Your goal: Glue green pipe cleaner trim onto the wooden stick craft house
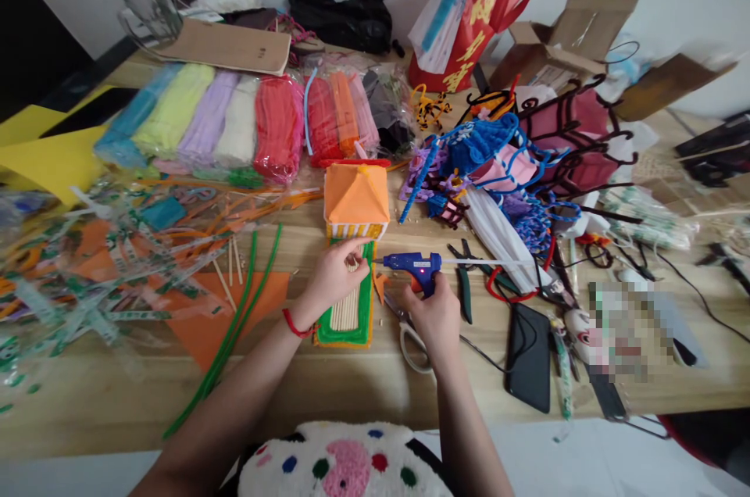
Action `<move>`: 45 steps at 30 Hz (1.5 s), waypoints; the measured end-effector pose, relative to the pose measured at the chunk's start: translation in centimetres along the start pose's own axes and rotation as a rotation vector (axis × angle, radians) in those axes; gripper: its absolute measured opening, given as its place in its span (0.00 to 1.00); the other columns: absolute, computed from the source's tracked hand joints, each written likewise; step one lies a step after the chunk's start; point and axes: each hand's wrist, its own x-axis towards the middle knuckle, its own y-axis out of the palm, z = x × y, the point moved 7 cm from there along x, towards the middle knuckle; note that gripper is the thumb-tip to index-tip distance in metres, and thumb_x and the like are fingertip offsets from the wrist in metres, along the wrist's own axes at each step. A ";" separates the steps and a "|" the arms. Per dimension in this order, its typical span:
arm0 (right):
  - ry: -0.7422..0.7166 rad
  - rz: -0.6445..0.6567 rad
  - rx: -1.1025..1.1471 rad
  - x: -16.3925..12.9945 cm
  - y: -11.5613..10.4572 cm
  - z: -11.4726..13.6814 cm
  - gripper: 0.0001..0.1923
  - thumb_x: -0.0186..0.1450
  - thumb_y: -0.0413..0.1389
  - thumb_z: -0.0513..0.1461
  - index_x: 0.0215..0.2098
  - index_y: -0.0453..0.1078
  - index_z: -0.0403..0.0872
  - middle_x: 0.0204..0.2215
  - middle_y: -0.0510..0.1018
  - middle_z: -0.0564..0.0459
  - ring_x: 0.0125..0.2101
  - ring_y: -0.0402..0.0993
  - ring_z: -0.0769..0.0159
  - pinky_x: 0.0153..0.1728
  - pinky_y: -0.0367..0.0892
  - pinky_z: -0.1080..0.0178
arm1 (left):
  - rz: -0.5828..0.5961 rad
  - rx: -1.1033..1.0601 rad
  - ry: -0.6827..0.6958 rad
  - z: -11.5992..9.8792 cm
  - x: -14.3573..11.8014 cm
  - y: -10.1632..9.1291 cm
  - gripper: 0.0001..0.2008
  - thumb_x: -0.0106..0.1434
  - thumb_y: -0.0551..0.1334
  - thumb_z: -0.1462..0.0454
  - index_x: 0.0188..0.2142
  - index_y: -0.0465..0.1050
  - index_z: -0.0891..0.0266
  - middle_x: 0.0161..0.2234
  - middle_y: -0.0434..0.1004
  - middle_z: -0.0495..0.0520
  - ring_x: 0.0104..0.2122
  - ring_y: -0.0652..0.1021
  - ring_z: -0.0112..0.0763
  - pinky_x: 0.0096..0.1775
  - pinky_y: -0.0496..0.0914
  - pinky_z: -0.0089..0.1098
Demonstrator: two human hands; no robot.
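Fingers of the right hand (434, 317) are curled around the grip of a blue glue gun (404, 261) near the centre of the frame, its nozzle pointing left toward the other hand. A small red light glows on its body, and a pale glue stick (498, 262) runs out of its back toward the right. Thumb and forefinger of the left hand (333, 278) come together just left of the nozzle; whether they pinch something small, I cannot tell.

Under the left hand, at the centre of the frame, lies a green-bordered base (364, 309) with a panel of thin pale sticks (344, 316) set inside the border. At its upper end is a little house (356, 198) with an orange pitched roof and yellow-and-white striped walls.

Close to the right hand are scissors (410, 354), partly covered by it, and dark-handled pliers (465, 294). A black phone (527, 364) lies farther out at lower right, a cable across it. Left of centre, green strips (237, 325) cross an orange sheet (263, 298), with a heap of clear wrappers (105, 278) beyond toward the left edge.

Bagged bundles of coloured stems (219, 118) line the upper left, below a brown notebook (231, 48) and a glass mug (153, 8). A red bag (469, 28) with gold characters stands at upper centre-right, beside an open cardboard box (551, 51); pink lanterns (566, 126) with dark frames sit below the box.
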 end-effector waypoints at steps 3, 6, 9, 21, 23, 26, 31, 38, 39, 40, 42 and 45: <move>0.029 -0.026 -0.032 -0.1 -0.3 0.1 0.12 0.54 0.54 0.47 0.32 0.64 0.48 0.24 0.76 0.50 0.26 0.72 0.58 0.26 0.59 0.63 | -0.096 0.192 -0.046 -0.1 0.1 -0.8 0.12 0.60 0.59 0.65 0.45 0.71 0.61 0.27 0.73 0.49 0.28 0.74 0.30 0.33 0.68 0.30; 0.039 -0.037 -0.045 -0.2 -0.6 0.3 0.12 0.55 0.52 0.47 0.33 0.64 0.48 0.25 0.76 0.49 0.26 0.72 0.57 0.27 0.59 0.63 | -0.121 0.288 -0.016 -0.6 0.5 -1.0 0.08 0.63 0.58 0.61 0.39 0.73 0.62 0.33 0.74 0.54 0.33 0.75 0.34 0.36 0.69 0.32; 0.031 -0.031 -0.053 -0.2 -0.6 0.4 0.13 0.55 0.52 0.47 0.34 0.65 0.47 0.24 0.75 0.49 0.26 0.71 0.57 0.27 0.59 0.63 | -0.074 0.222 0.013 -0.8 0.8 -0.4 0.07 0.64 0.57 0.63 0.34 0.73 0.61 0.34 0.76 0.54 0.34 0.76 0.33 0.38 0.69 0.32; -0.038 0.001 -0.124 0.0 0.0 0.3 0.14 0.57 0.52 0.47 0.37 0.65 0.46 0.24 0.74 0.51 0.25 0.69 0.60 0.26 0.55 0.65 | -0.007 0.049 0.012 -0.7 0.4 -0.6 0.05 0.60 0.60 0.68 0.34 0.74 0.60 0.33 0.80 0.51 0.31 0.78 0.29 0.36 0.71 0.29; -0.088 0.020 -0.141 0.0 0.1 0.8 0.14 0.58 0.52 0.46 0.37 0.65 0.45 0.24 0.74 0.51 0.24 0.69 0.62 0.25 0.54 0.65 | -0.038 0.080 0.005 -0.7 -0.5 -1.3 0.04 0.61 0.60 0.66 0.35 0.74 0.59 0.34 0.80 0.50 0.31 0.79 0.29 0.35 0.71 0.28; -0.146 0.036 -0.182 -0.1 0.4 1.5 0.13 0.59 0.52 0.45 0.37 0.65 0.44 0.25 0.74 0.51 0.24 0.68 0.63 0.24 0.51 0.66 | -0.084 0.171 -0.036 -0.2 -2.0 -2.2 0.04 0.62 0.61 0.63 0.34 0.75 0.58 0.32 0.81 0.49 0.31 0.80 0.30 0.35 0.70 0.28; -0.196 0.065 -0.269 0.1 0.8 2.2 0.11 0.60 0.54 0.43 0.38 0.66 0.44 0.26 0.75 0.50 0.23 0.67 0.65 0.23 0.47 0.67 | -0.104 0.151 0.031 -0.2 -3.2 -2.7 0.04 0.61 0.63 0.64 0.30 0.77 0.57 0.33 0.81 0.48 0.34 0.80 0.30 0.38 0.71 0.29; -0.245 0.079 -0.302 0.0 0.9 2.5 0.07 0.62 0.54 0.40 0.36 0.66 0.44 0.29 0.75 0.50 0.24 0.68 0.66 0.23 0.45 0.67 | -0.152 0.158 0.023 -0.1 -3.5 -3.4 0.03 0.60 0.64 0.64 0.30 0.77 0.58 0.33 0.81 0.49 0.33 0.80 0.31 0.38 0.72 0.31; -0.248 0.079 -0.298 0.0 0.9 2.5 0.07 0.62 0.54 0.40 0.36 0.66 0.44 0.29 0.75 0.50 0.24 0.68 0.66 0.23 0.46 0.67 | -0.152 0.164 0.018 -0.1 -3.5 -3.4 0.03 0.60 0.64 0.65 0.31 0.77 0.58 0.33 0.81 0.49 0.33 0.80 0.32 0.37 0.72 0.31; -0.253 0.077 -0.293 0.0 0.9 2.4 0.08 0.62 0.55 0.40 0.37 0.67 0.44 0.29 0.76 0.50 0.25 0.68 0.66 0.23 0.46 0.67 | -0.153 0.169 0.015 0.0 -3.5 -3.4 0.03 0.59 0.64 0.65 0.31 0.77 0.59 0.33 0.81 0.49 0.33 0.79 0.32 0.37 0.72 0.31; -0.266 0.072 -0.283 0.0 0.9 2.4 0.09 0.62 0.55 0.39 0.40 0.67 0.44 0.30 0.76 0.50 0.25 0.69 0.66 0.24 0.46 0.67 | -0.156 0.179 0.015 0.0 -3.6 -3.5 0.02 0.59 0.64 0.65 0.31 0.77 0.59 0.32 0.81 0.49 0.33 0.79 0.31 0.37 0.72 0.31; -0.281 0.074 -0.270 0.0 0.9 2.4 0.10 0.62 0.55 0.40 0.41 0.67 0.44 0.30 0.76 0.50 0.26 0.70 0.65 0.24 0.48 0.67 | -0.159 0.189 0.022 0.0 -3.6 -3.5 0.02 0.59 0.65 0.65 0.31 0.77 0.59 0.32 0.81 0.49 0.32 0.79 0.31 0.37 0.71 0.31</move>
